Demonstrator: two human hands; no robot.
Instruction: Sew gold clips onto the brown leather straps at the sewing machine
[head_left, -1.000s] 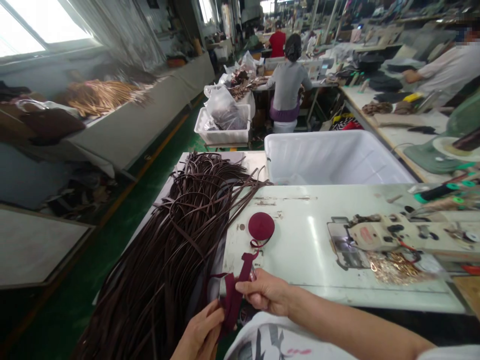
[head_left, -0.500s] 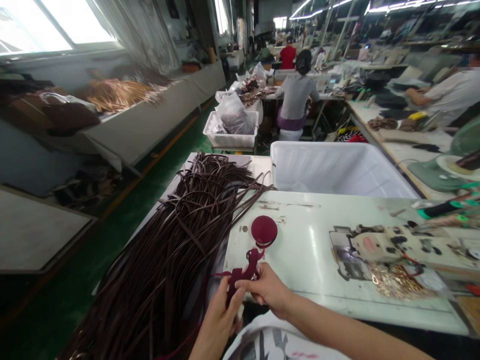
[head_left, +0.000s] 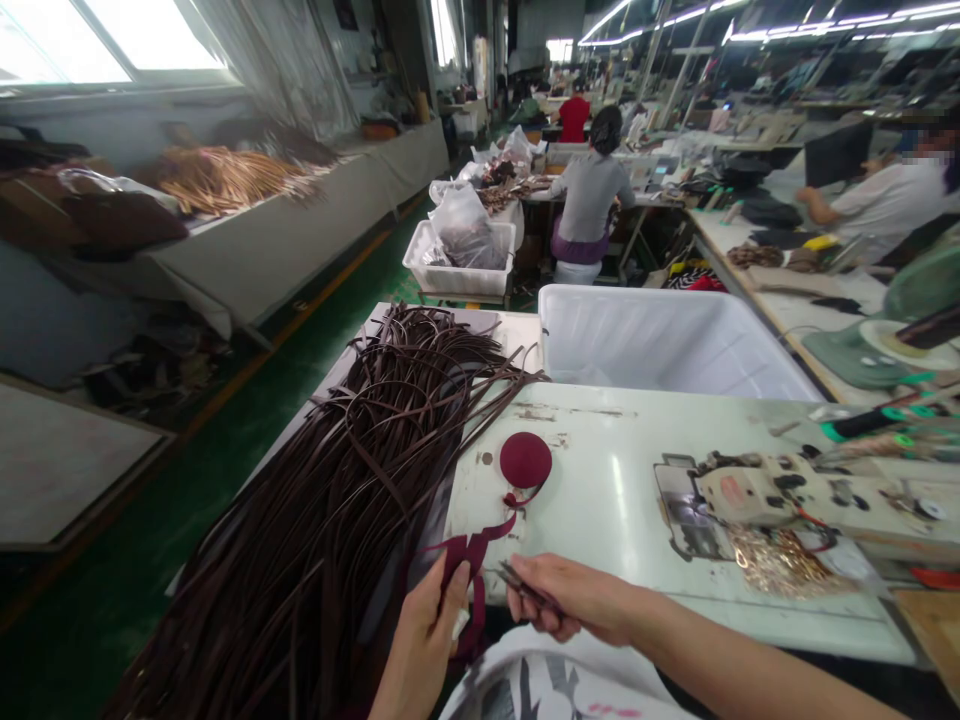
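Pinching maroon ribbon (head_left: 474, 556) in the nearly closed left hand (head_left: 421, 622), gripping small snips (head_left: 517, 578) in the curled right hand (head_left: 574, 595) nearby, with a maroon roll (head_left: 526, 460) on the desk (head_left: 585, 520) beyond both.

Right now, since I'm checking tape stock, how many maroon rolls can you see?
1: the roll lies on the pale table, right of the brown straps and beyond the left hand, which holds maroon tape. More may be hidden under the straps.
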